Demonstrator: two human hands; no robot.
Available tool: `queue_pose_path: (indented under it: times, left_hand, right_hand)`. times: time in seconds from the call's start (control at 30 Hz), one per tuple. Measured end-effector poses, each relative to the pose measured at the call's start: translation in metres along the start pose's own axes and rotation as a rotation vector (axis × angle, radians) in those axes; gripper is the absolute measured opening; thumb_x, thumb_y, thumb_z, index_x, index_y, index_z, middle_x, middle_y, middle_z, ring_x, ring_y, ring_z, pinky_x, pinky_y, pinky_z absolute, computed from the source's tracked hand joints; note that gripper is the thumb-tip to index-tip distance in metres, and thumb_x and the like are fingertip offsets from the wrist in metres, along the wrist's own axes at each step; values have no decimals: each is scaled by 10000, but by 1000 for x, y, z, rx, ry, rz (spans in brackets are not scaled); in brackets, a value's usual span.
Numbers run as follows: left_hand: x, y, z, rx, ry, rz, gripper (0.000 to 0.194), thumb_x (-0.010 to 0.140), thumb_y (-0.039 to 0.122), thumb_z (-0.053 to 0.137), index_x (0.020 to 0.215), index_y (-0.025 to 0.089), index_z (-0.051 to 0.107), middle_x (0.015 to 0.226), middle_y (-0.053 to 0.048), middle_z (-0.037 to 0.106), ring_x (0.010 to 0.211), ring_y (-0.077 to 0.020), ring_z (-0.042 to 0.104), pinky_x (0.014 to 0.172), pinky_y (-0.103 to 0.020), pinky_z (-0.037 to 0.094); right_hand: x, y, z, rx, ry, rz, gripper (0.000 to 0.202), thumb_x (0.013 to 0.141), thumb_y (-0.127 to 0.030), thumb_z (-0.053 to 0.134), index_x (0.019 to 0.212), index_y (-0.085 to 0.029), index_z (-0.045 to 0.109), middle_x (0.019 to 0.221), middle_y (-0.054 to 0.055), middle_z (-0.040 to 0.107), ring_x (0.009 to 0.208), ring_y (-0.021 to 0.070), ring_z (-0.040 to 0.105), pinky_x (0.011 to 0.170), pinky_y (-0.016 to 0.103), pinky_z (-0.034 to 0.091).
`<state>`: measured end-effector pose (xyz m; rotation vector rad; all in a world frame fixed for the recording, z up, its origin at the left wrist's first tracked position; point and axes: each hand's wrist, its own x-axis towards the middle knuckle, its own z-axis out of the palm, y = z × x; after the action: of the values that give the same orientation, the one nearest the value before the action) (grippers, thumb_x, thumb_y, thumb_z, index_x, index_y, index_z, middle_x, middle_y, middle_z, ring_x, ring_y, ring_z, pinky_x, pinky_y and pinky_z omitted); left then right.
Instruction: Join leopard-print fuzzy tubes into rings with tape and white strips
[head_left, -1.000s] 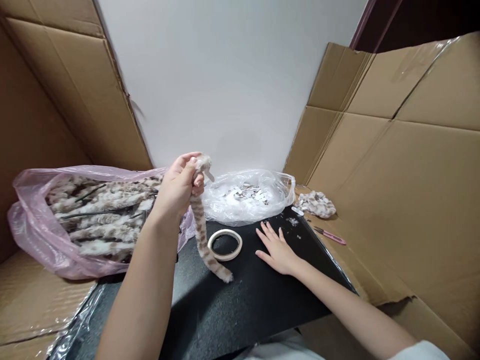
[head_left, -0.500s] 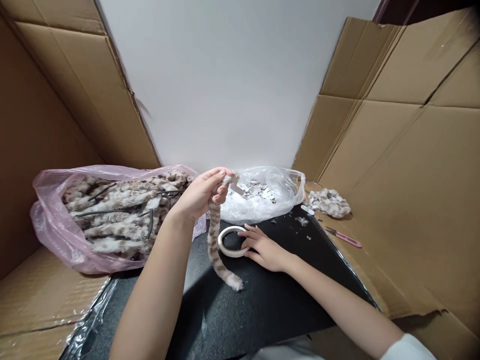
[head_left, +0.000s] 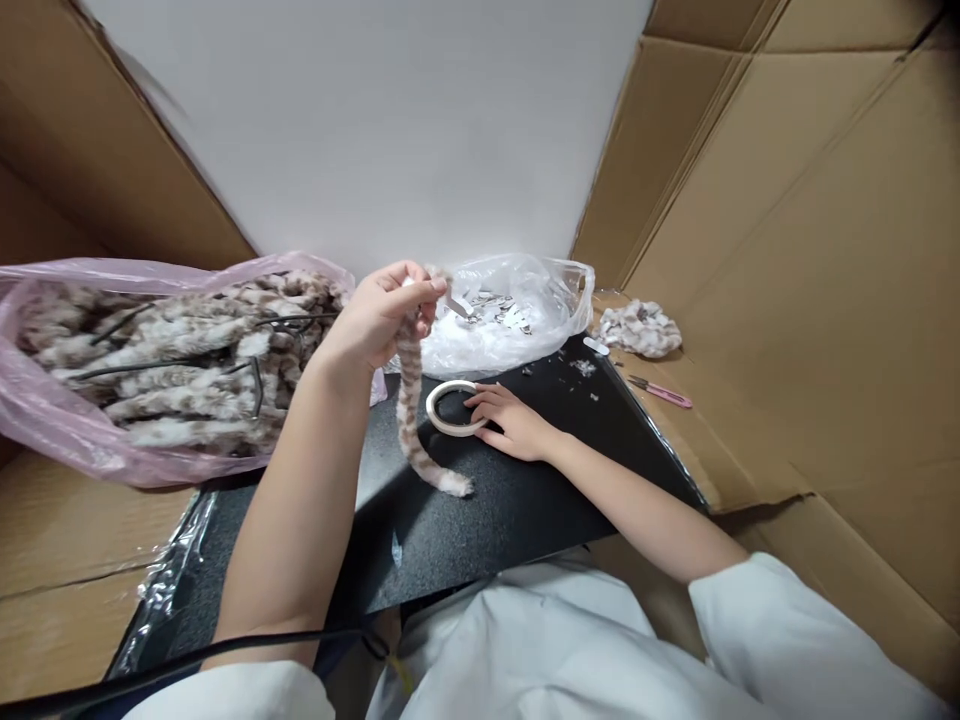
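Black tabletop [head_left: 480, 510], cardboard around. Pink plastic bag [head_left: 180, 470] at left, full of furry striped strips. Clear plastic bag [head_left: 480, 350] behind, holding scraps. Hands apart: left hand [head_left: 386, 315] pinching furry striped tail [head_left: 410, 400], its lower end on tabletop; right hand [head_left: 514, 420] touching right side of tape roll [head_left: 435, 405]. Pink-handled snips [head_left: 664, 392] far right.

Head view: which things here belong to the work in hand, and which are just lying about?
In the work:
- striped furry strip, in the left hand
- tape roll, right hand at it
- pink bag of similar strips, probably

Apparently just lying about:
- pink-handled tool
- furry bundle
- clear bag, perhaps supplies
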<state>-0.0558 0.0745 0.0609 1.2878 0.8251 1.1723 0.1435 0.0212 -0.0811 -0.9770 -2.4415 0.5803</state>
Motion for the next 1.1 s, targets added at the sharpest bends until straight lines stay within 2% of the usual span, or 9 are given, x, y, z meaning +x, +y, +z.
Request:
queue_pose_path:
  times: [0.2,0.33,0.43,0.67,0.77,0.9,1.0,1.1]
  left_hand:
    - [-1,0,4,11,-46,20,274,658,113,662,617,209,408,470,78,445,357,-51,420,354,-167,282]
    - [0,-3,5,-41,-47,99,343,694,115,636,573,207,329,462,80,383,341,-27,326,353,-187,198]
    - [-1,-1,6,-73,-56,96,347,724,95,585,589,210,286,443,96,333,336,-22,257,369,-191,152]
    - [-6,4,10,38,-131,82,247,867,97,443,742,232,277,469,118,338,380,-17,301,485,-173,217]
    - [-6,4,10,47,-171,100,186,880,110,424,818,239,305,482,111,359,375,-33,345,492,-181,247]
    - [-4,3,10,-15,-220,149,211,801,108,500,903,254,386,507,91,426,371,-70,370,445,-202,282]
    - [-5,3,8,-37,-221,163,158,740,95,506,806,235,479,557,61,474,403,-75,411,425,-203,326]
    - [-5,2,5,-30,-229,130,135,688,71,490,660,188,552,575,29,492,425,-73,462,418,-197,366]
  right_hand:
    - [0,3,2,-3,34,-31,70,850,-161,613,915,-178,632,1201,121,641,1331,292,427,1103,493,343]
    - [0,4,2,2,40,-40,70,836,-152,625,902,-171,635,1194,128,644,1328,302,427,1094,493,357]
    - [1,5,2,9,51,-36,82,822,-137,632,890,-184,633,1184,114,646,1318,302,435,1085,508,364]
    - [0,10,4,61,100,-46,71,823,-139,626,879,-183,616,1144,121,651,1282,295,449,1091,498,351]
    - [0,11,5,108,116,-48,79,818,-147,628,867,-206,606,1130,99,649,1260,286,463,1084,506,350]
    - [0,9,3,201,145,-36,80,808,-158,627,843,-221,593,1099,81,654,1239,283,475,1084,495,339]
    - [0,7,3,291,208,1,49,831,-179,584,856,-220,580,1052,77,657,1194,271,499,1060,463,353]
    - [1,6,3,398,316,84,51,867,-216,511,877,-223,561,999,63,644,1058,248,558,980,432,400]
